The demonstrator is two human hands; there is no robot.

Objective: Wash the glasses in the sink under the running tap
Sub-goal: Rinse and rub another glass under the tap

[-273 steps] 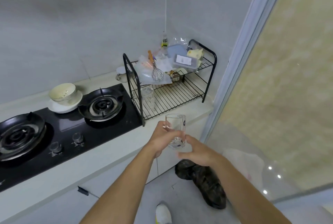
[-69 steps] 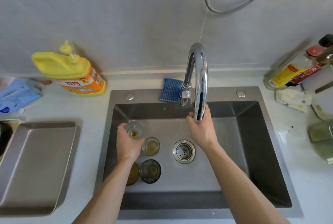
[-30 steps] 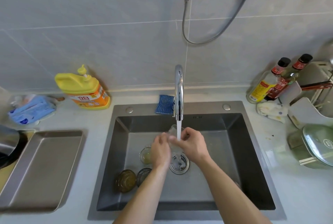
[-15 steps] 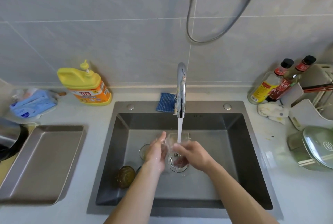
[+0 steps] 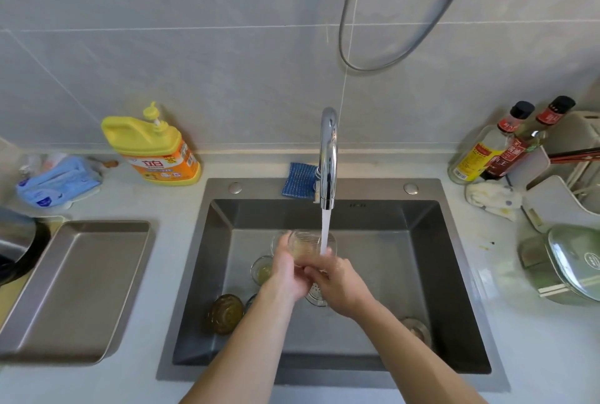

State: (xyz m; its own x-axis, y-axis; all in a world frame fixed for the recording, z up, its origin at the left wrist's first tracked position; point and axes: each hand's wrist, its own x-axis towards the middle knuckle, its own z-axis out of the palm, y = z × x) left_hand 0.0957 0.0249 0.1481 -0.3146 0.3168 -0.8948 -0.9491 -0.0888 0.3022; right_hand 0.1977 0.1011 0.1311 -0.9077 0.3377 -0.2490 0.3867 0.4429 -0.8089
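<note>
A clear ribbed glass (image 5: 306, 243) lies on its side under the stream from the chrome tap (image 5: 328, 160), over the middle of the steel sink (image 5: 422, 228). My left hand (image 5: 287, 270) grips the glass from the left. My right hand (image 5: 336, 283) holds it from below on the right, fingers curled at its base. On the sink floor stand a small clear glass (image 5: 262, 270) with yellowish liquid and an amber glass (image 5: 226, 313). A third glass (image 5: 250, 299) is mostly hidden behind my left forearm.
A yellow detergent bottle (image 5: 156, 147) and a blue sponge (image 5: 298, 180) sit behind the sink. A steel tray (image 5: 78, 286) lies at left. Sauce bottles (image 5: 496, 147), a rag (image 5: 492, 199) and a lidded glass dish (image 5: 571, 264) crowd the right counter.
The glass has been turned onto its side under the stream and raised slightly. Both hands have closed in around it.
</note>
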